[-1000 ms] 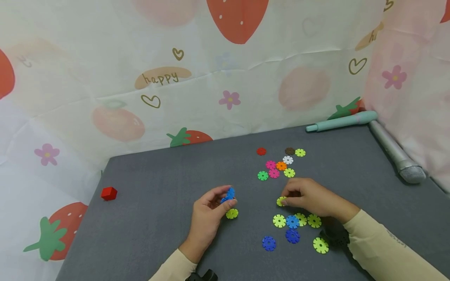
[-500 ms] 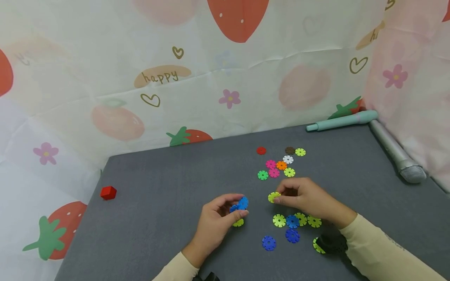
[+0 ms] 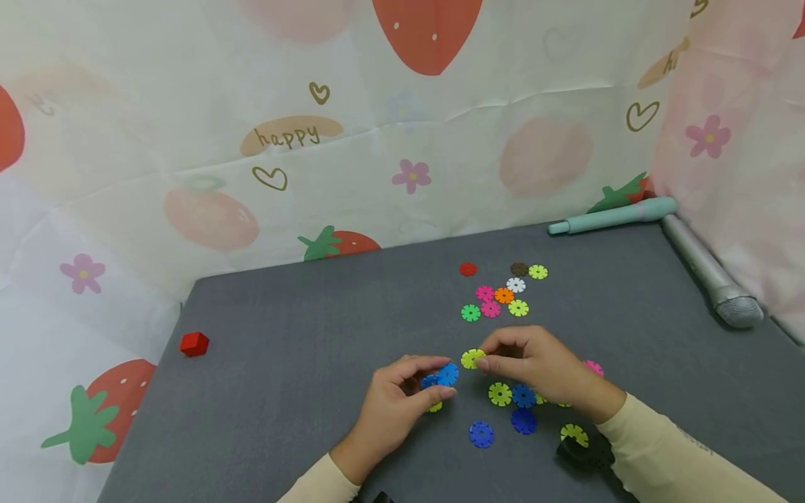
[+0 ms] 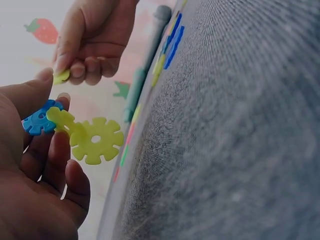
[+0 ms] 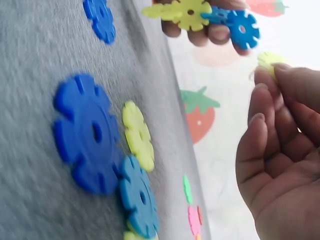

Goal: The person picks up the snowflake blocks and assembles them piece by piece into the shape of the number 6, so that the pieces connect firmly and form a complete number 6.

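Note:
My left hand (image 3: 393, 399) grips a small chain of interlocked notched plastic discs. Blue discs (image 3: 447, 374) stand at its upper end, and yellow-green discs (image 4: 98, 141) stick out below the fingers in the left wrist view. Between thumb and fingertips, my right hand (image 3: 537, 363) pinches a single yellow-green disc (image 3: 472, 359). That disc is just up and right of the blue ones, apart from them in the head view. In the right wrist view the chain (image 5: 191, 14) shows yellow-green slotted into blue, while fingers cover part of the single disc (image 5: 270, 61).
Loose discs lie below the right hand: yellow-green (image 3: 499, 395), light blue (image 3: 523, 396) and dark blue (image 3: 481, 434). Farther back is a mixed-colour group with an orange disc (image 3: 504, 296). A red block (image 3: 194, 344) sits left; a grey microphone (image 3: 711, 272) and a mint-green wand-like object (image 3: 613, 216) lie back right.
My left hand has moved right and slightly down with the chain. The right hand has brought its yellow-green disc left, narrowing the gap. A pink disc now shows behind the right wrist.

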Available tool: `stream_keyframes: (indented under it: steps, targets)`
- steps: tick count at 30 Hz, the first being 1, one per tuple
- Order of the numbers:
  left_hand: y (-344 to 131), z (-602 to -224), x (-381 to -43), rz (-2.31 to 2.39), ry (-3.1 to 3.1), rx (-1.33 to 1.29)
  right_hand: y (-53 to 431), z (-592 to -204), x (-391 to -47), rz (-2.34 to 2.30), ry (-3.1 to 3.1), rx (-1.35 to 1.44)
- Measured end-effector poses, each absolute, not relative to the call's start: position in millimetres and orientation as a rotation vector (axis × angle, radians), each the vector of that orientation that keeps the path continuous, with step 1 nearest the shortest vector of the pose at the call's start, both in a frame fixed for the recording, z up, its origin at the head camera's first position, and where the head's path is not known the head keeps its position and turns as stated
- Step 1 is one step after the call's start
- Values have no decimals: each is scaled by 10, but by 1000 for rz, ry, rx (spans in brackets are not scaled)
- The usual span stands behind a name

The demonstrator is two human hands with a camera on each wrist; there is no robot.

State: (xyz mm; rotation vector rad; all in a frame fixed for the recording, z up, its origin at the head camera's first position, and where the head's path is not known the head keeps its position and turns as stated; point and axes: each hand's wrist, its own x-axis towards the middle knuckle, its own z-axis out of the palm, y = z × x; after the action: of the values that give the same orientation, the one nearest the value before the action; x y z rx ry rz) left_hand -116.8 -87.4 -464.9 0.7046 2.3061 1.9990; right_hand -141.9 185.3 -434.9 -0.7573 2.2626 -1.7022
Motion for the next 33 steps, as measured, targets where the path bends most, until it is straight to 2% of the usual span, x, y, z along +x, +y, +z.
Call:
stream_keyframes:
  steps: [8,24,33]
  targets:
    - [-862,-4646,-1163,1988,2304,730,1805,-4386,-1386,-1722,2247,-859]
    - [-852,-4675,-1163,1994,2266,738,1775,-4423,-1366,-1734,2254,-811]
    - [-911,-4667,-1246,2167,2204,503,1878,-4415,-1466,-1773,2304,-732]
